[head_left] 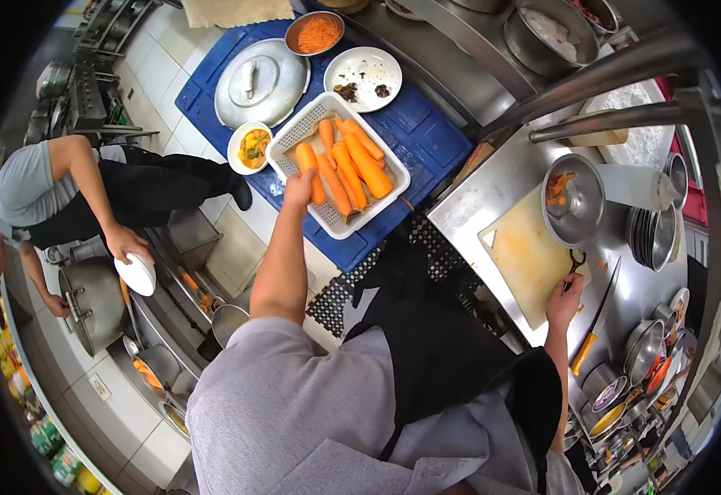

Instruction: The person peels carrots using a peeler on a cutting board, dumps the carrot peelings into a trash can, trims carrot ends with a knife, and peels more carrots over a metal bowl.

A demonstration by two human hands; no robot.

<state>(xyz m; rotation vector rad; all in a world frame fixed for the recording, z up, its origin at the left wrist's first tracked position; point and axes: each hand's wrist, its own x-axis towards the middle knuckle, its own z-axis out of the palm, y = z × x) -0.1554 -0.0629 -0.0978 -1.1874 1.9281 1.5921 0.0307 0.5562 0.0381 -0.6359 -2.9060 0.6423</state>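
Observation:
My left hand [299,190] reaches over the near rim of a white plastic basket [400,194], its fingers closed at the side of the leftmost carrot [308,161]. The thumb side is partly hidden. Several other peeled-looking orange carrots [352,169] lie in the basket. A dark-handled peeler [576,261] is in my right hand [564,299], which is closed around its handle at the right edge of a stained cutting board [525,256]. Beyond the board's far corner stands a steel bowl [585,216] with orange pieces inside.
The basket stands on a blue lid [439,157], beside a metal pot lid [237,99], a white plate [389,70], a bowl of shredded carrot [315,35] and a small vegetable bowl [252,150]. A yellow-handled knife [585,351] lies on the steel counter. Another person [72,186] works at left.

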